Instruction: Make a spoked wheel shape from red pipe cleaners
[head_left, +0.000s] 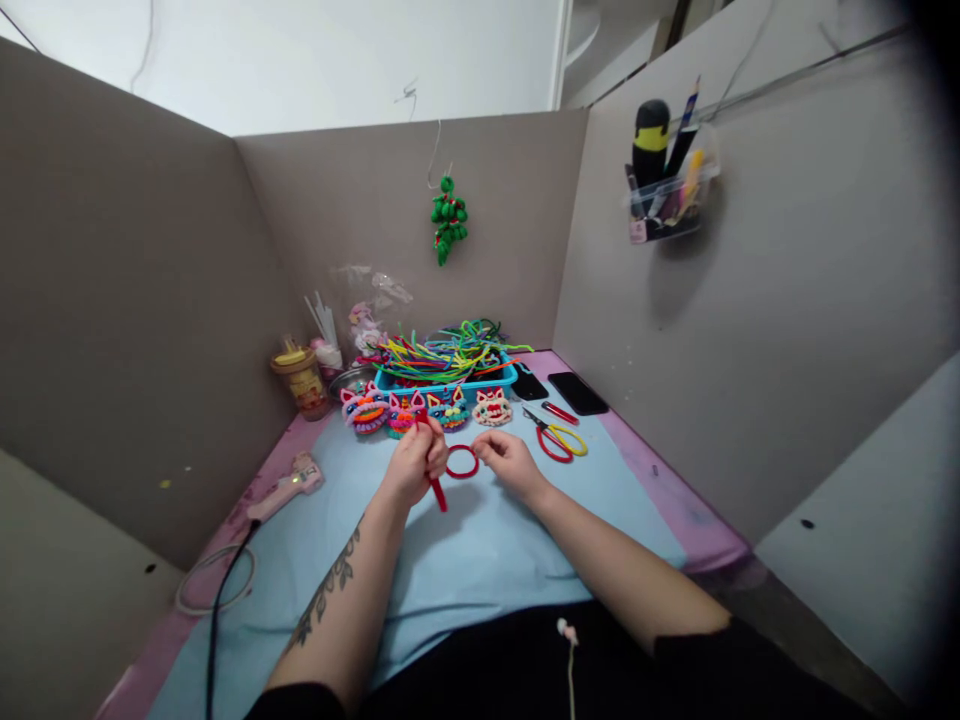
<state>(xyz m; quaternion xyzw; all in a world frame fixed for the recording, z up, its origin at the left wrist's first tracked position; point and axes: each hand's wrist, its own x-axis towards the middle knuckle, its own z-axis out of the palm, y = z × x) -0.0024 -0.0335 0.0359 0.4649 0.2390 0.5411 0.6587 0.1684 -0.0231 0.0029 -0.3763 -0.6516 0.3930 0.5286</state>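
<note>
- Red fuzzy ring [462, 476]: mid-worktop [517, 560], just behind the hands; round, looks closed. Lifted or resting, can't tell.
- Right hand [510, 462]: thumb and finger pinching the ring's right edge.
- Left hand [417, 460]: fist around a slim red fuzzy bundle [438, 493], ends poking out.
- Progress, my guess: ring shaped, bundle unattached; four plush-textured animal faces [492, 407] behind look finished.
- Seemingly unused: wiry, fuzzy pipe cleaners [442, 358] heaped in blue plastic basket [501, 381].
- Right: metal-bladed scissors [541, 425], red-and-yellow handles.
</note>
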